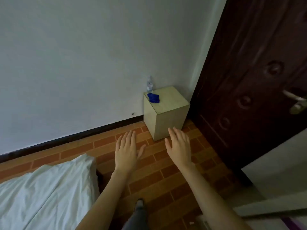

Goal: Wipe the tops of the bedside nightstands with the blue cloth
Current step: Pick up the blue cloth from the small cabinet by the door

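A pale boxy nightstand (167, 120) stands in the corner between the white wall and a dark door. On its top, near the back left, lies a crumpled blue cloth (153, 97). A clear water bottle (149, 85) stands behind the cloth against the wall. My left hand (127, 151) and my right hand (179, 146) are stretched out flat in front of me, palms down, fingers apart, holding nothing. Both hover over the floor, well short of the nightstand top.
A dark wooden door (249, 80) with a metal handle (296, 101) stands open at the right, close to the nightstand. A bed with white bedding (46, 193) fills the lower left. Brick-pattern flooring (159, 171) lies between the bed and the door.
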